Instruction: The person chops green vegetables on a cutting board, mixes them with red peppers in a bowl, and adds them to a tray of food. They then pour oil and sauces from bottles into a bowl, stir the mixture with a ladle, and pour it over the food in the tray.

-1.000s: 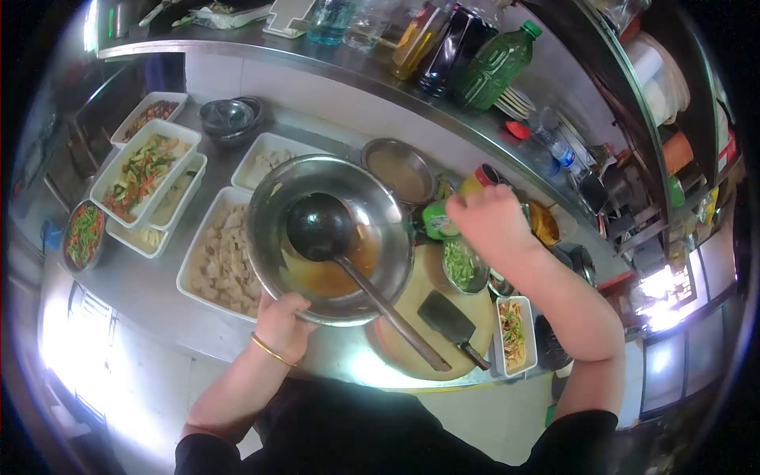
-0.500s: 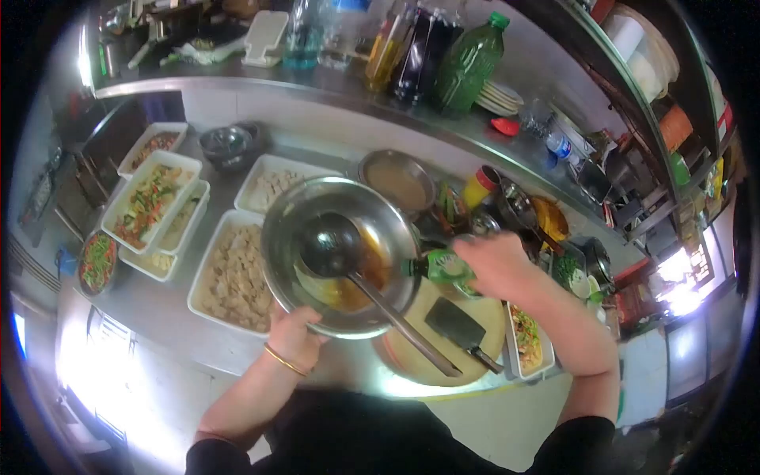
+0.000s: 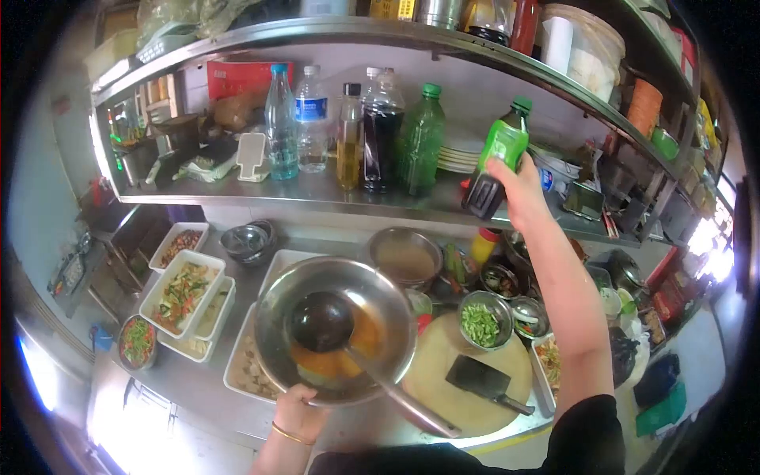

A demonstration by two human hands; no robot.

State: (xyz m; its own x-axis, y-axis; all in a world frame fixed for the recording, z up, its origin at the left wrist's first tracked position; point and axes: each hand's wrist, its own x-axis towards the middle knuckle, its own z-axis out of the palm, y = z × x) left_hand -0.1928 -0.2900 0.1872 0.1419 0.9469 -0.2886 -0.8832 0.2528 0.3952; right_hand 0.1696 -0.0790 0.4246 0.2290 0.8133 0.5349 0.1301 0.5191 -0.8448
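My left hand [image 3: 299, 415] grips the lower rim of a wide steel mixing bowl [image 3: 269, 340], thumb over the edge. Brown-orange liquid [image 3: 368, 336] lies in the bowl. A ladle [image 3: 388, 380] rests in it, its dark round head in the liquid and its handle slanting over the rim toward the lower right. My right hand [image 3: 518, 184] is closed around a green-labelled bottle [image 3: 500, 150] of dark liquid, green cap up and tilted slightly right. The bottle is held at the height of the steel shelf [image 3: 317, 195], right of a green plastic bottle [image 3: 421, 142].
On the round cutting board [image 3: 435, 364] lie a cleaver [image 3: 479, 374] and a bowl of chopped greens [image 3: 481, 321]. White trays of food [image 3: 186, 293] stand at the left. Several bottles [image 3: 383, 134] and stacked plates [image 3: 459, 158] line the shelf. A second shelf [image 3: 348, 28] runs above.
My right hand has lifted the green-labelled bottle from beside the bowl up to the shelf and turned it cap up. The view has tilted upward. My left hand still holds the bowl.
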